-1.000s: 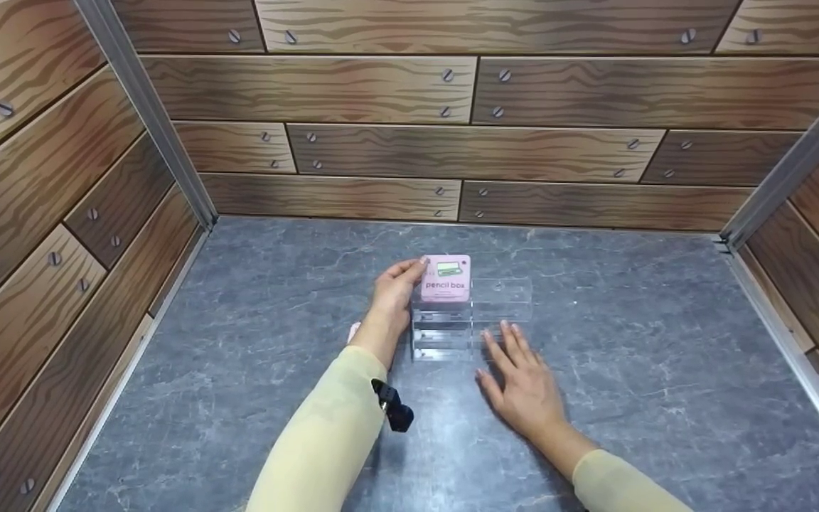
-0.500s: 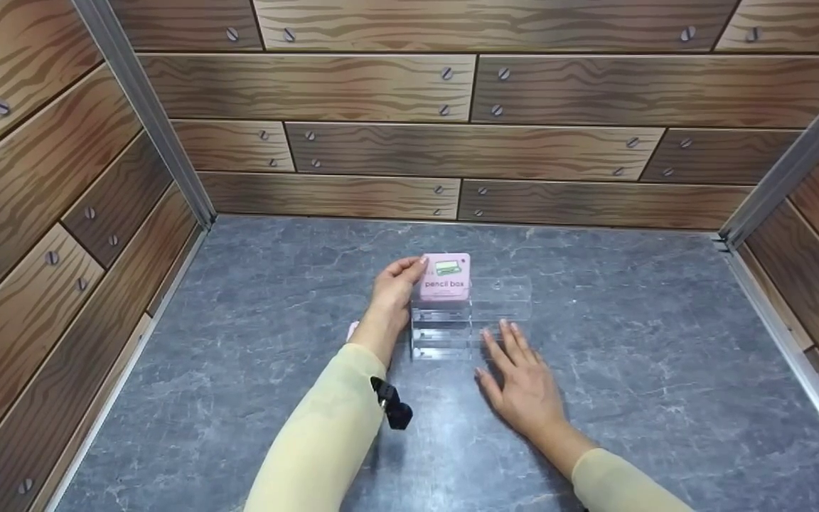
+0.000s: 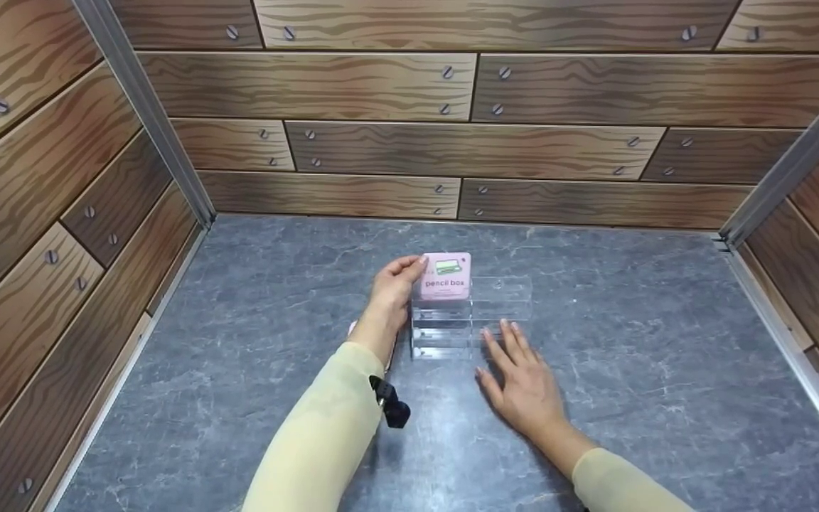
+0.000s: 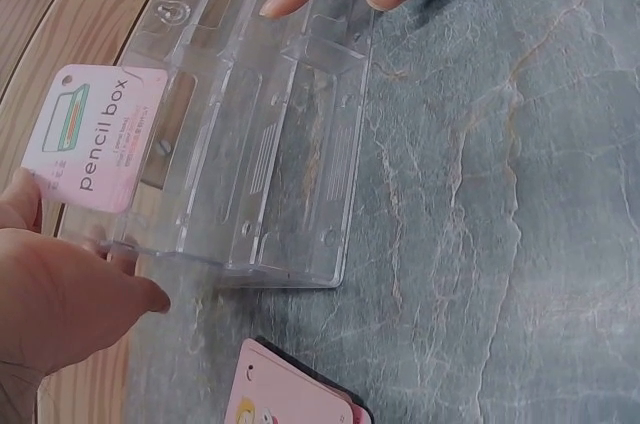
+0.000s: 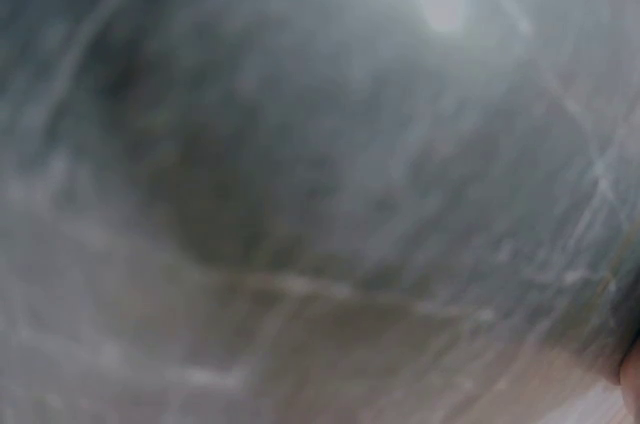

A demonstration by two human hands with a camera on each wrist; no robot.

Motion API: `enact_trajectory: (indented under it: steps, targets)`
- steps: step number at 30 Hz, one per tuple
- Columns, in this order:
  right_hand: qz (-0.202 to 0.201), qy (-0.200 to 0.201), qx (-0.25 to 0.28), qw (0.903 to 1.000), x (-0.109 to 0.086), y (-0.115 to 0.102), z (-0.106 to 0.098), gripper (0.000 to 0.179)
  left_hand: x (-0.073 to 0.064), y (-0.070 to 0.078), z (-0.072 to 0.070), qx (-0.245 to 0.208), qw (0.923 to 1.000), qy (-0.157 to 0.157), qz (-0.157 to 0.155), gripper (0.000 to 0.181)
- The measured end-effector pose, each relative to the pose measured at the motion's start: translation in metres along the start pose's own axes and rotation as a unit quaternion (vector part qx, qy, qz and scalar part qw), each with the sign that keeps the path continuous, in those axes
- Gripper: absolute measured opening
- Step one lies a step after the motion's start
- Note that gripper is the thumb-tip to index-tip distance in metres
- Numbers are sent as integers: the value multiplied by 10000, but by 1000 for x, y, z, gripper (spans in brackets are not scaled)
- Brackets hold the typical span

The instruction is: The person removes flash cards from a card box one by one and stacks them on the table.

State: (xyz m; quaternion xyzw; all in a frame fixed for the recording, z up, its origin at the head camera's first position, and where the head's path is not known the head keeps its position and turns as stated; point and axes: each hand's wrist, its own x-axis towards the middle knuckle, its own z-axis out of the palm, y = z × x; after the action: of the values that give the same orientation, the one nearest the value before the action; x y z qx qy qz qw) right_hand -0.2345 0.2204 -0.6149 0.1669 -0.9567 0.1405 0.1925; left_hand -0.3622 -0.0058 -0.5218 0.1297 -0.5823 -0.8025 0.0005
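Note:
A pink card (image 3: 445, 276) printed "pencil box" stands upright at the back left tier of a clear plastic stepped stand (image 3: 441, 334). My left hand (image 3: 389, 293) pinches the card's left edge; in the left wrist view its other fingers lie by the stand's end. My right hand (image 3: 527, 391) lies with fingers extended, fingertips at the stand's front right; whether they touch it I cannot tell. Several pink cards (image 4: 290, 389) lie stacked on the table left of the stand, mostly hidden by my left forearm in the head view.
The grey marbled table (image 3: 665, 355) spreads around the stand. Wood-patterned panels (image 3: 381, 92) wall it at the back and sides, with metal posts in the corners. In the right wrist view there is mainly blurred tabletop (image 5: 320, 184).
Almost nothing differs. The left forearm shifts very slightly left, and a bit more of the pink stack's edge shows beside it. Card, stand and right hand stay put.

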Motion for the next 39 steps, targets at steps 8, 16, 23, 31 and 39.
enact_trajectory:
  steps: [8, 16, 23, 31, 39]
  targets:
    - [-53, 100, 32, 9999, -1, 0, 1, 65, 1, 0, -2, -75, 9999, -54, -53, 8]
    - [-88, 169, 20, 9998, -1, 1, 2, 65, -1, 3, -2, 57, 9999, -11, -109, 10]
    - [-98, 168, 41, 9998, -1, 1, 1, 65, -1, 5, -3, 205, 9997, 23, -120, 14]
    - [-64, 93, 19, 9999, -1, 1, 0, 65, -1, 4, -5, 175, 9998, 103, -41, 15]
    - [-55, 106, 66, 9999, -1, 2, 1, 66, -1, 6, -7, 212, 9994, 266, -50, 18]
